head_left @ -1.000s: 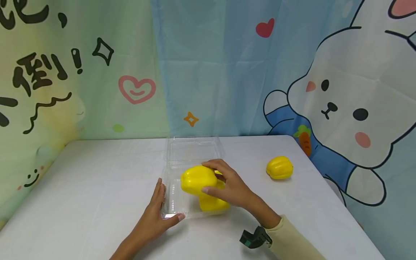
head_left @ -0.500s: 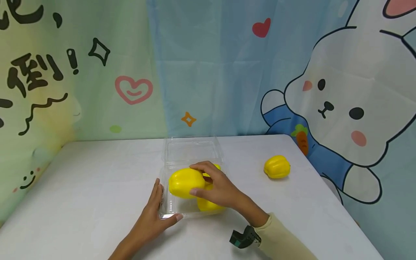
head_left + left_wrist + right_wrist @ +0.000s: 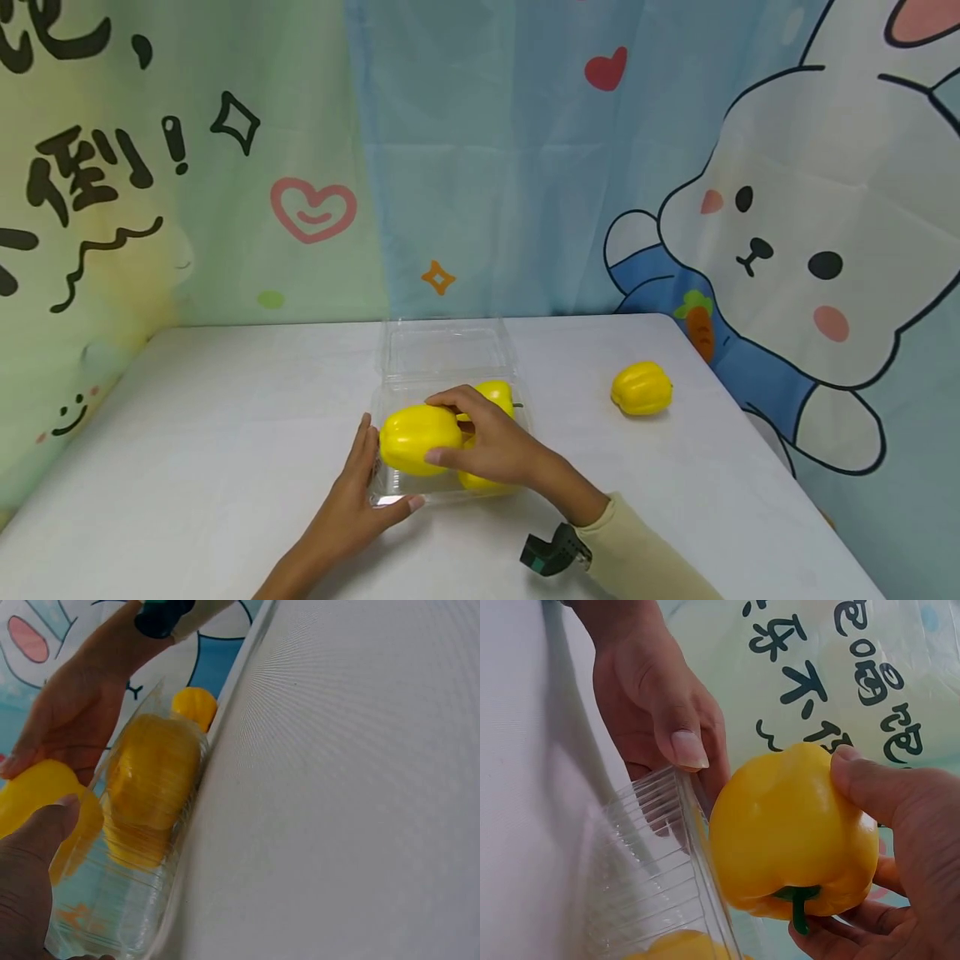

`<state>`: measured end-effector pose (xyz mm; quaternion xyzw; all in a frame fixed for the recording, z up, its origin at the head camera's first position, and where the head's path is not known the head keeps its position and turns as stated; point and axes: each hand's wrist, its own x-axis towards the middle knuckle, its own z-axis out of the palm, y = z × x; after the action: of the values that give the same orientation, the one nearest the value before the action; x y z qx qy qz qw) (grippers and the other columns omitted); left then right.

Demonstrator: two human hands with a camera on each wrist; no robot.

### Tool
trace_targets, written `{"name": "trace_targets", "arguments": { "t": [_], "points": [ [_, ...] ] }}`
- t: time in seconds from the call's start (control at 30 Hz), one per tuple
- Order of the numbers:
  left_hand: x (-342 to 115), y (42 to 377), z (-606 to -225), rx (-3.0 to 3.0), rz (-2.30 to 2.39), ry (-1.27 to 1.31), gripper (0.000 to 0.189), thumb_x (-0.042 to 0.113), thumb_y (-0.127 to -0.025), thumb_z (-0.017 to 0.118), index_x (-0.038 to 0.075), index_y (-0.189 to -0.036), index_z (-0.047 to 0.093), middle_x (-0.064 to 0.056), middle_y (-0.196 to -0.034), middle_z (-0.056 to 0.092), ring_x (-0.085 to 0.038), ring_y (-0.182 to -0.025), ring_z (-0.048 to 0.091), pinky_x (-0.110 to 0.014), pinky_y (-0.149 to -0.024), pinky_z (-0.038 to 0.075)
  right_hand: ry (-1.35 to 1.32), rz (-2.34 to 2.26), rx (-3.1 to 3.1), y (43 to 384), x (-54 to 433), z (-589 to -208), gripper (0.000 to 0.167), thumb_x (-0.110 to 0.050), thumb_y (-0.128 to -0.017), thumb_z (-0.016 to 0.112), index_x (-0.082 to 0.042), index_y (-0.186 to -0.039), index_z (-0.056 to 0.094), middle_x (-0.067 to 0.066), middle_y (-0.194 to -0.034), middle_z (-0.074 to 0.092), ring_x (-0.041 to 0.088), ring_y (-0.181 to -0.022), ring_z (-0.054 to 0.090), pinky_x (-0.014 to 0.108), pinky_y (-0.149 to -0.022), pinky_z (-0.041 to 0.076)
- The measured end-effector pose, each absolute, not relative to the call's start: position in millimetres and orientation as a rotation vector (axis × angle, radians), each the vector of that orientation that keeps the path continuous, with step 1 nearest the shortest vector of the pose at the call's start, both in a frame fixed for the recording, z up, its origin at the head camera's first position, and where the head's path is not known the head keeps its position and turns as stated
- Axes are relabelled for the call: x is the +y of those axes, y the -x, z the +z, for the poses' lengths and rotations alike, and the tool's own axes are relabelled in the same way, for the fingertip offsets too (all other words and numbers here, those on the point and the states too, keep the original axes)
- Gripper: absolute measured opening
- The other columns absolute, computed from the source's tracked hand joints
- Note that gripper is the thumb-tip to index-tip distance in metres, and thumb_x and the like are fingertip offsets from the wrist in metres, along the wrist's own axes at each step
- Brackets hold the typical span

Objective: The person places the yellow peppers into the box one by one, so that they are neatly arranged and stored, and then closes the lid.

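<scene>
In the head view, my right hand [image 3: 491,442] grips a yellow bell pepper [image 3: 420,440] between thumb and fingers, over the left part of a clear plastic clamshell box [image 3: 397,485]. The right wrist view shows its green stem [image 3: 800,907] and its side close against the box's rim. Two more yellow bell peppers, one at the back [image 3: 496,395] and one at the front [image 3: 482,482], lie in the box's right half, partly hidden by that hand. My left hand [image 3: 351,492] rests at the box's front left corner, fingers straight along its side and thumb at the front edge.
The box's lid [image 3: 448,348] lies folded back toward the curtain. Farther right on the white table [image 3: 225,433] sits another yellow bell pepper [image 3: 642,388]. A printed curtain [image 3: 480,167] hangs behind the table. A dark device [image 3: 553,550] is strapped at the right wrist.
My right hand has carried the held bell pepper left and slightly toward me, over the box's left part. More of the back pepper shows now. The left hand has stayed at the box's corner.
</scene>
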<state>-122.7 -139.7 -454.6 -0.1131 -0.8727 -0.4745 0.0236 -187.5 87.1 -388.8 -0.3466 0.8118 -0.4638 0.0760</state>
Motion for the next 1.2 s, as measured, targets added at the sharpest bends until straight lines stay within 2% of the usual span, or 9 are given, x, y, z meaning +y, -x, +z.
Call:
{"name": "trace_targets", "arguments": {
  "t": [0.27,0.67,1.0,1.13,1.2],
  "points": [
    [-139.9,122.3,-453.8,-2.702,-1.466,0.356,0.115,0.048,-0.078,0.079,-0.002,-0.154,0.009,-0.006,-0.162,-0.007,-0.037,-0.144,0.012,-0.058,-0.109,0.021,1.059,-1.331,2.443,188.0,83.2,-393.3,0.058,-0.036,-0.085,0.076,-0.017,-0.134,0.051,-0.006,-0.127,0.049,0.01,-0.113,0.05,0.026,-0.096,0.045],
    [-139.1,120.8,-454.1,-2.734,-1.437,0.33,0.114,0.047,-0.078,0.079,-0.006,-0.152,0.011,-0.002,-0.162,-0.008,-0.036,-0.145,0.011,-0.059,-0.109,0.019,1.115,-1.272,2.443,187.3,80.3,-401.4,0.063,-0.04,-0.085,0.076,-0.01,-0.135,0.052,-0.006,-0.13,0.051,0.008,-0.115,0.051,0.026,-0.096,0.045],
    [-138.1,122.8,-454.0,-2.739,-1.452,0.345,0.115,0.049,-0.079,0.078,-0.005,-0.153,0.009,-0.007,-0.162,-0.008,-0.033,-0.145,0.01,-0.056,-0.11,0.02,1.211,-1.119,2.52,186.6,81.8,-404.1,0.065,-0.043,-0.083,0.077,-0.011,-0.134,0.053,-0.003,-0.13,0.054,0.006,-0.108,0.053,0.022,-0.091,0.047],
    [-138.2,123.2,-454.4,-2.737,-1.439,0.35,0.115,0.05,-0.078,0.078,-0.006,-0.152,0.01,-0.007,-0.162,-0.008,-0.034,-0.145,0.009,-0.056,-0.11,0.02,1.27,-1.06,2.542,187.5,82.0,-404.7,0.066,-0.046,-0.083,0.075,-0.01,-0.135,0.053,-0.001,-0.133,0.054,0.007,-0.114,0.052,0.024,-0.095,0.045],
    [-138.0,123.1,-454.7,-2.736,-1.438,0.346,0.115,0.05,-0.078,0.078,-0.006,-0.152,0.01,-0.006,-0.162,-0.008,-0.033,-0.145,0.01,-0.056,-0.11,0.02,1.304,-1.038,2.542,188.0,82.9,-404.2,0.063,-0.044,-0.087,0.071,-0.008,-0.136,0.053,0.0,-0.134,0.053,0.01,-0.118,0.051,0.026,-0.099,0.043]
  ]
}}
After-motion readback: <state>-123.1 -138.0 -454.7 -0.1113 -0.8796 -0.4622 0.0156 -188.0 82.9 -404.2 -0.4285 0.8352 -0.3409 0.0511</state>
